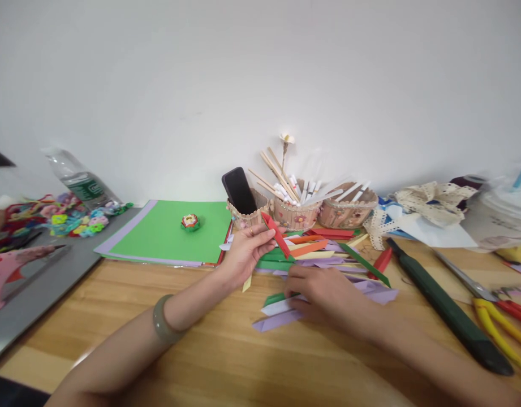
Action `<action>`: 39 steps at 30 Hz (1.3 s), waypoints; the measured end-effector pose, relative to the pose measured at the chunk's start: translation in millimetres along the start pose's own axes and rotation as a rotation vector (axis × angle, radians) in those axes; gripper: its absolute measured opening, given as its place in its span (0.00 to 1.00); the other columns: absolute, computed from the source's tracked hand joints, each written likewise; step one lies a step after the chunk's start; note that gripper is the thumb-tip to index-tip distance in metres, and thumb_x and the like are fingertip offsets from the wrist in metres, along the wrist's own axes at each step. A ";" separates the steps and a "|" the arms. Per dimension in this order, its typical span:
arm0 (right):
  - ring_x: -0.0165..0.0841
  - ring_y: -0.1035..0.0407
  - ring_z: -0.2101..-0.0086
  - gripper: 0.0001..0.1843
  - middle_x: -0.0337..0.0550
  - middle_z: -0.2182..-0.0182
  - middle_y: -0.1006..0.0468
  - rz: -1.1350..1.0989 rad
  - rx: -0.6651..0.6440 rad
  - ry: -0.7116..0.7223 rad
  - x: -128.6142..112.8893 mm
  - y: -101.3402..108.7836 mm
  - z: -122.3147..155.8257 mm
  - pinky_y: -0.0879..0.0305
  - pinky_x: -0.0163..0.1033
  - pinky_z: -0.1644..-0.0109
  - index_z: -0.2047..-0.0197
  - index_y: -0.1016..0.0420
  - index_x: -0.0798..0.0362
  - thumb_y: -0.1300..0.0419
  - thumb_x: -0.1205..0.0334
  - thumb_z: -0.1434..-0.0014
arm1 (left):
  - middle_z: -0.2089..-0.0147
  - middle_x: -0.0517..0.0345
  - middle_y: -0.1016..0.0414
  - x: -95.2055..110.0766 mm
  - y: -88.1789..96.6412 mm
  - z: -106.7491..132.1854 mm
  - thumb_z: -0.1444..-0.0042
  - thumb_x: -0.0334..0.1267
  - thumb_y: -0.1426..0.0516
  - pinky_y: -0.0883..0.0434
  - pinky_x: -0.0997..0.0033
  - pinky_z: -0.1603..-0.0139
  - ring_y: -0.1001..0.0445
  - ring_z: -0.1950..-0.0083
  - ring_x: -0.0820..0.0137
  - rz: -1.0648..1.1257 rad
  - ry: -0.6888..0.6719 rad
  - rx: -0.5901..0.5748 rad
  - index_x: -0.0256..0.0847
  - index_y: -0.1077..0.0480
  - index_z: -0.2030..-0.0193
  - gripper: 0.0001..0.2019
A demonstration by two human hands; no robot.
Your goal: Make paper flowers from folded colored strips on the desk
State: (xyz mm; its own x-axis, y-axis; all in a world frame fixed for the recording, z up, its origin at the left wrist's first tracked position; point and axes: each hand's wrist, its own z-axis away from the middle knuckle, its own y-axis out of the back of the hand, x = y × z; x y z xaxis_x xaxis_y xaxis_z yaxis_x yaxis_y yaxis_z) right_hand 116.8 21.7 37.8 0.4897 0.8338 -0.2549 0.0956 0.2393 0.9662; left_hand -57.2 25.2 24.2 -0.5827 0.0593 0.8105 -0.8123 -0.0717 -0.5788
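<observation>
Between the thumb and fingers of my left hand is a folded red paper strip, tilted above the pile. My right hand rests lower on the pile with its fingers curled over folded paper strips; white, green and purple ends stick out to its left. Its fingertips are partly hidden, so exactly which strips it grips is unclear. Around both hands lie many folded strips in purple, green, yellow, orange and red, including an orange strip and a long green strip.
Behind the pile stand decorated baskets with a phone, sticks and pens. A small paper flower sits on green sheets. At right are a dark green long tool, scissors and a cup; at left, a pink glue gun.
</observation>
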 end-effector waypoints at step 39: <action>0.27 0.38 0.79 0.08 0.35 0.80 0.29 -0.691 0.562 -0.353 6.4 15.2 -3.8 0.45 0.32 0.77 0.74 0.30 0.53 0.41 0.59 0.48 | 0.73 0.58 0.24 -6.4 -14.2 15.1 0.64 0.30 0.33 0.30 0.81 0.69 0.28 0.75 0.79 0.006 0.113 -0.093 0.32 0.25 0.72 0.10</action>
State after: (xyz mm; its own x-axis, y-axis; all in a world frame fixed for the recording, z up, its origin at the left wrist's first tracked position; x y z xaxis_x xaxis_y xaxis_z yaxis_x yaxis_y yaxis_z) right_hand 118.0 32.6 50.7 0.3936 0.3779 -0.8380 0.8181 0.2717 0.5068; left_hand -41.6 10.8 28.6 -0.5825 0.1711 0.7946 -0.8044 0.0194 -0.5938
